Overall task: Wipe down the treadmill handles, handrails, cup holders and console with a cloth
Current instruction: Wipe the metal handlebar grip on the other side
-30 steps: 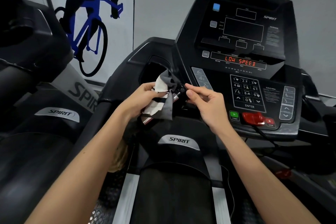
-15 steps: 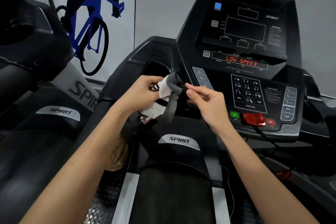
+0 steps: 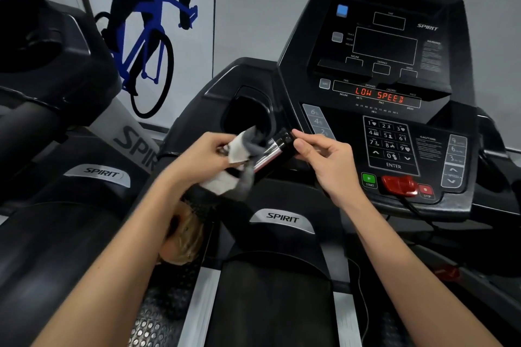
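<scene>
Gym wall w/ blue cyclist mural (image 3: 141, 45) behind, left of the treadmill console (image 3: 389, 45). Console display reads "LOW SPEED" in red. Just left of console: dark cup holder (image 3: 248, 113). Below that, at console's lower-left corner, a chrome-and-black handle (image 3: 272, 153) angles up toward the keypad. Left hand (image 3: 203, 155) grips a white/grey cloth (image 3: 239, 146), bunched vs. the handle's chrome part. Right hand (image 3: 329, 160), fingers curled, pinches the handle's black tip btwn thumb & index. Green start button (image 3: 368, 179) and red safety key (image 3: 399, 184) sit along console's bottom edge, right of that hand. 2nd treadmill (image 3: 42, 51) stands far left of console.
</scene>
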